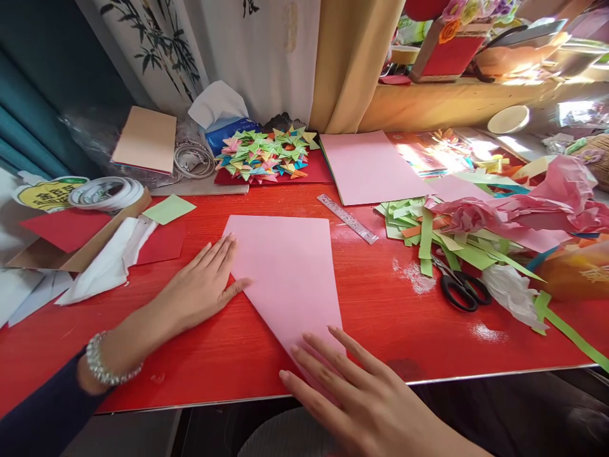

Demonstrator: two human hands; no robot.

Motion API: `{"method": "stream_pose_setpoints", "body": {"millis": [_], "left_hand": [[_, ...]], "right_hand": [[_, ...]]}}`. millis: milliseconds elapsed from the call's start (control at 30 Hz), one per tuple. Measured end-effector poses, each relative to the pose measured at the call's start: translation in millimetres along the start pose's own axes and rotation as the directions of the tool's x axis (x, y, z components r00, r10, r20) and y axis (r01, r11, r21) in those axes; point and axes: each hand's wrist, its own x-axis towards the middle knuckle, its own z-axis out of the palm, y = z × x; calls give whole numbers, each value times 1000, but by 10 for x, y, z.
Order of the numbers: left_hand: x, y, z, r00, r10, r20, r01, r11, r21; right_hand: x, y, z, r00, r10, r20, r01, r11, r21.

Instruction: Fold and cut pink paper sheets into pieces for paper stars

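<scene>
A pink sheet of paper (290, 266) lies on the red table (380, 330), with a slanted edge along its lower left and its narrow end toward me. My left hand (204, 282) rests flat at the sheet's left edge, fingertips on its upper left corner and thumb on the slanted edge. My right hand (347, 387) is spread over the sheet's near end, fingers apart; it hides that end, and I cannot tell whether it presses on the paper. Neither hand grips anything. A clear ruler (347, 219) lies just right of the sheet.
Black-handled scissors (464, 289) lie at the right beside green paper strips (476, 251) and crumpled pink paper (523, 203). Behind are a pink paper stack (373, 168) and folded paper stars (266, 155). A cardboard box (80, 247) with tape rolls (105, 192) stands at the left.
</scene>
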Motion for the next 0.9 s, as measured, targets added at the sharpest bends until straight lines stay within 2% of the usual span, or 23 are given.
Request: {"method": "stream_pose_setpoints", "body": {"millis": [33,100,167,233,300,367,400,433,467,500,567,600,633,700,800,900], "left_hand": [[-68,102,-1,998,-22,-57,26,997,68],[-210,314,-24,987,-42,-154,73,976,203],[-350,514,-75,967,16,-253,73,937,341],[-478,677,-144,922,195,-335,-22,890,456],[-586,787,-224,836,408,-367,-182,837,517],[-648,834,-308,769,516,-379,-330,827,455],[-652,832,-347,761,520,-388,-387,843,372],[-631,811,-383,773,498,-393,-426,866,261],[-581,774,-414,805,452,-384,-437,890,131],[-501,723,-437,844,400,-357,-428,904,0],[-247,595,-460,913,322,-252,-375,904,-205],[-80,530,-463,932,309,-189,-352,895,-274],[105,473,-462,939,315,-134,-342,885,-316],[490,401,-463,958,285,-18,-272,895,-354],[958,404,-505,952,251,175,-185,927,-328],[1174,462,-587,921,229,314,-143,951,-274]], "right_hand": [[-27,-40,16,999,34,-5,-34,999,-24],[-87,-68,56,982,184,-38,-186,979,-86],[-151,-3,103,930,362,-60,-367,915,-166],[-217,155,142,875,483,-29,-473,842,-259],[-283,368,151,838,545,13,-511,794,-328],[-347,578,106,833,550,53,-503,794,-343],[-378,663,62,827,559,53,-512,790,-338],[-411,730,6,805,592,27,-551,764,-336],[-445,775,-57,754,656,-21,-622,704,-342],[-483,801,-120,671,738,-72,-709,610,-355],[-577,808,-219,472,875,-106,-833,403,-378],[-632,799,-245,390,917,-84,-862,331,-384],[-691,788,-252,337,940,-48,-876,294,-382],[-816,777,-226,308,951,2,-895,291,-338],[-990,807,-168,290,953,-83,-935,264,-237],[-1130,870,-173,205,973,-108,-957,177,-229]]}}
